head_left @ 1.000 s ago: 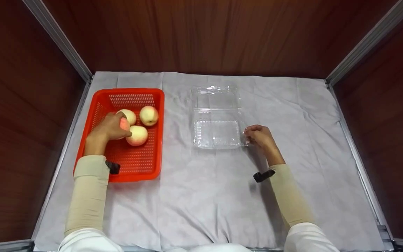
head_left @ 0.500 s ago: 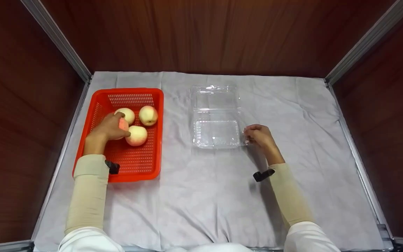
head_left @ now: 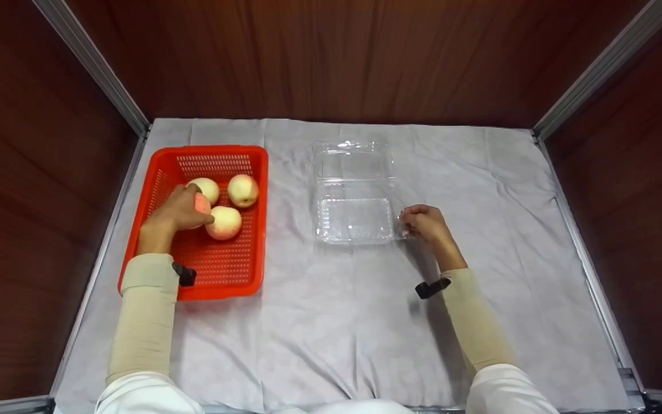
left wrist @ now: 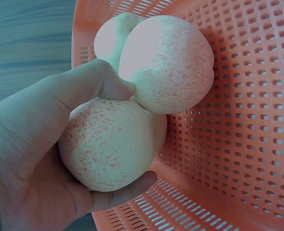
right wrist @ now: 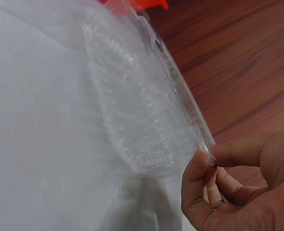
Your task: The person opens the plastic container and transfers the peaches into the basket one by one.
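My left hand [head_left: 177, 210] reaches into the red plastic basket [head_left: 261, 247] and grips a pale apple [left wrist: 106, 144] with red speckles, thumb over its top and fingers round its far side. The thumb tip lies right by a second apple [left wrist: 168, 65]. Two more pale apples sit close by, one of them an apple [head_left: 243, 191] near the basket's right wall. My right hand [head_left: 427, 223] pinches the near right corner of a clear plastic clamshell box [head_left: 355, 218] between thumb and forefinger. The box lies opened out flat, its lid [head_left: 355, 164] toward the back.
A grey cloth [head_left: 331, 322] with creases covers the table. Dark wood-grain panels [head_left: 342, 63] with metal frame strips rise at the back and both sides. The basket stands at the left, the box right of it with cloth between them.
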{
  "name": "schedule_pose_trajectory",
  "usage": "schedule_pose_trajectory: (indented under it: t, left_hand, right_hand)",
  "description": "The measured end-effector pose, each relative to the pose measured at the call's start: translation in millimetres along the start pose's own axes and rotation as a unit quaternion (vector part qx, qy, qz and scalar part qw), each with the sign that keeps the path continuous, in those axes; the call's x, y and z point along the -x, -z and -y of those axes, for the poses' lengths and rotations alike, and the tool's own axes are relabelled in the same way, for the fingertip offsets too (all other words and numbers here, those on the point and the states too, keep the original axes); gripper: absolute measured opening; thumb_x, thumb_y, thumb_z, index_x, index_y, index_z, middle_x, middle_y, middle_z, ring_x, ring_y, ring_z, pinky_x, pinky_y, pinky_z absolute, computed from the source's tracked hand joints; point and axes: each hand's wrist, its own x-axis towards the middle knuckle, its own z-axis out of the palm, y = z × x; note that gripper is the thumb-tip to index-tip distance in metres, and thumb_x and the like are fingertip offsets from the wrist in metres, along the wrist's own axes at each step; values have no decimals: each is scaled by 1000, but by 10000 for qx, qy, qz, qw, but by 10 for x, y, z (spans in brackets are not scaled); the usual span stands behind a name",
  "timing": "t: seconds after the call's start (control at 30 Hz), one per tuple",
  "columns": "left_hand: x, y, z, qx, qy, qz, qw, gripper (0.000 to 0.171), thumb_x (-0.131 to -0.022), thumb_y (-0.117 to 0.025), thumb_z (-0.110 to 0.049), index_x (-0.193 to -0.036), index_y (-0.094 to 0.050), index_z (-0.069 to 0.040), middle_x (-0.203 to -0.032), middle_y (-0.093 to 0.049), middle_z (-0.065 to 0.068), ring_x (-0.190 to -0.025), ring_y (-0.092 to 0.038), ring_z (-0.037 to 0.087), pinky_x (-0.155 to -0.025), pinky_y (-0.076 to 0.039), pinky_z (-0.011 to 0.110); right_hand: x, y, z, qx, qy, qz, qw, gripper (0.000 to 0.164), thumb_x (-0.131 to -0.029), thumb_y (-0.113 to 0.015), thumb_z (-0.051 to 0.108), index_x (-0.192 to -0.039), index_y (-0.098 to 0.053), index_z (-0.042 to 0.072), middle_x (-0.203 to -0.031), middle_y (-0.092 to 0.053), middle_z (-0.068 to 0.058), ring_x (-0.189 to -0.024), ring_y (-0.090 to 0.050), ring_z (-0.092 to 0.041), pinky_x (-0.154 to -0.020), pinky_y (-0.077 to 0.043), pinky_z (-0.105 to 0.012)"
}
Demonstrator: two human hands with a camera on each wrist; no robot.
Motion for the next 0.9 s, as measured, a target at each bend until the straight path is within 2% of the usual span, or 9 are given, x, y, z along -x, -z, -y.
schedule_pose_trajectory:
  t: [0.23,0.4,0.63,0.9]
  left_hand:
    - [-7,-6,15,-64,-77,-12,9999,79,-88,-79,-30,-144,-45,15,-137,-52,39,-124,-52,51,-109,-43,65]
    - [-12,16,50,-106,-58,59,9999,83,-86,-81,-28,-146,-45,17,-136,-54,41,-123,-54,52,-108,-45,65]
    - [-44,9,128,-175,-157,-129,9996,75,-81,-83,-22,-138,-53,15,-131,-58,37,-119,-56,51,-106,-45,64]
    - [-32,-31,198,-189,-80,-327,9993,66,-82,-83,-25,-131,-55,10,-127,-54,33,-111,-52,49,-104,-44,65]
  right_hand:
    - [5,0,-17,-72,15,17,10000,19,-98,-65,4,-116,-63,-3,-84,-65,4,-65,-61,-9,-65,-55,-23]
    - [-1,-5,-38,-74,98,-29,9999,18,-98,-64,3,-114,-63,-4,-84,-65,3,-65,-60,-8,-65,-56,-23]
    - [-15,-9,-51,-100,131,-50,9999,16,-96,-65,2,-111,-63,-3,-82,-65,3,-62,-60,-8,-63,-57,-23]
    - [-18,-28,-59,-95,193,-109,9997,10,-96,-64,1,-106,-64,1,-82,-65,2,-62,-60,-9,-61,-56,-23]
